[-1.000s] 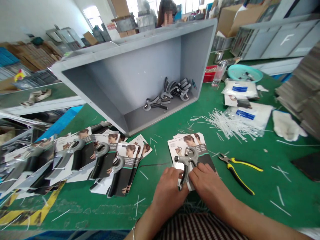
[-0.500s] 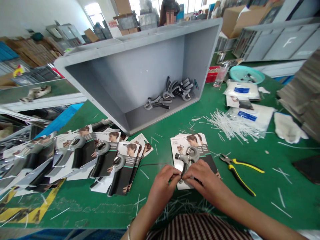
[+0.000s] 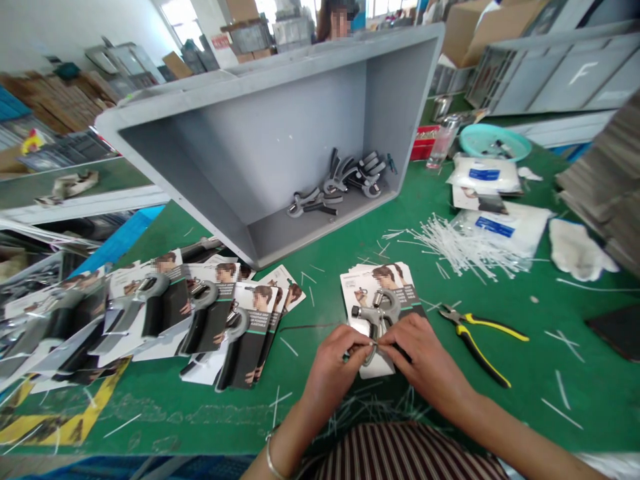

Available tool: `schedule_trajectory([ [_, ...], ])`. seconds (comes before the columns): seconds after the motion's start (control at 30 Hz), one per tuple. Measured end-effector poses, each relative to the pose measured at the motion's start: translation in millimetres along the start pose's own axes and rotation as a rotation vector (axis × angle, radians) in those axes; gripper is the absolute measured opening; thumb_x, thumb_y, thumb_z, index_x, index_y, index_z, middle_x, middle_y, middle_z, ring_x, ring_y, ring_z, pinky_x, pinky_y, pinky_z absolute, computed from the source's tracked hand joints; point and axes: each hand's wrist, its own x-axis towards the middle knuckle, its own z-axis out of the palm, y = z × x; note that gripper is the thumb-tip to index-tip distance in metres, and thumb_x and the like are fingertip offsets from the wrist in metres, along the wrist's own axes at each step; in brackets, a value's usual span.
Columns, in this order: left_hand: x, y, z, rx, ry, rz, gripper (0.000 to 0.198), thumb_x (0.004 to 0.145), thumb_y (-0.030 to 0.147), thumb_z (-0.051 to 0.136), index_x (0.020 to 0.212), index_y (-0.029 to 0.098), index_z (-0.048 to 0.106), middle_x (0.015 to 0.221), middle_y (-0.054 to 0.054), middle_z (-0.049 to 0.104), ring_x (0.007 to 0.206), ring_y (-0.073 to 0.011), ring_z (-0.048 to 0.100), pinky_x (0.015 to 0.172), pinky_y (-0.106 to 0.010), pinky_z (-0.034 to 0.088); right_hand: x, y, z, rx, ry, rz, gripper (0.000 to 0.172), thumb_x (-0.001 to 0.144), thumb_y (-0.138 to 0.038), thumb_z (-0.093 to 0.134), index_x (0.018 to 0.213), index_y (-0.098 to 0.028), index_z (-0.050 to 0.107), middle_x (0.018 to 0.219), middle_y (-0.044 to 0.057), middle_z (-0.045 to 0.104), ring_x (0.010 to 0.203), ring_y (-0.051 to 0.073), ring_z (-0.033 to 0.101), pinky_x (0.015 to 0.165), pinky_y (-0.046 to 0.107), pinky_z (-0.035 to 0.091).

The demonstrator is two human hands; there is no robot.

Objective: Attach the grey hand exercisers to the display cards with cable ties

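In the head view a grey-and-black hand grip strengthener (image 3: pixel 389 303) lies on a stack of printed cards (image 3: pixel 354 283) in front of me. Over its lower handles, the fingertips of my left hand (image 3: pixel 340 360) and my right hand (image 3: pixel 417 347) meet in a pinch. Between them shows a small pale bit, apparently a white cable tie, mostly covered by the fingers. Yellow-and-black cutting pliers (image 3: pixel 470 337) rest on the table to the right of my right hand. Farther back is a pile of white cable ties (image 3: pixel 455 250).
A grey crate (image 3: pixel 300 107) lies tipped toward me with several grip strengtheners (image 3: pixel 345 177) inside. Carded grip strengtheners (image 3: pixel 240 333) overlap on the left. White plastic bags (image 3: pixel 515 230), a glove (image 3: pixel 577 250) and a turquoise dish (image 3: pixel 520 143) are at right. A person (image 3: pixel 337 20) is beyond the crate.
Both hands have shifted slightly right over the grip strengthener, fingertips still together. The camera view has tilted a little. The pliers and cards stay where they were.
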Motion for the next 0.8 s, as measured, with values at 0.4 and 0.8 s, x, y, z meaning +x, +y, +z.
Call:
schedule_trajectory([
  [0.4,0.0,1.6,-1.8,-0.004,-0.025,-0.054,0.007,0.086,0.014,0.065,0.082,0.018,0.070,0.082,-0.001,0.064,0.079,-0.0139,0.060,0.075,-0.023,0.045,2.8,-4.7,-2.4,0.024,-0.015,-0.067,0.015,0.097,-0.025,0.054,0.086,-0.020,0.063,0.083,0.004,0.065,0.083,0.021,0.051,0.080,0.037,0.037],
  [0.8,2.6,2.5,1.9,0.011,-0.106,-0.075,0.006,0.086,0.014,0.065,0.082,0.017,0.068,0.083,-0.001,0.064,0.081,-0.0142,0.060,0.076,-0.023,0.043,2.1,2.8,-2.2,0.042,0.007,-0.121,0.012,0.096,-0.027,0.056,0.101,-0.020,0.065,0.089,0.006,0.068,0.087,0.023,0.055,0.081,0.038,0.041],
])
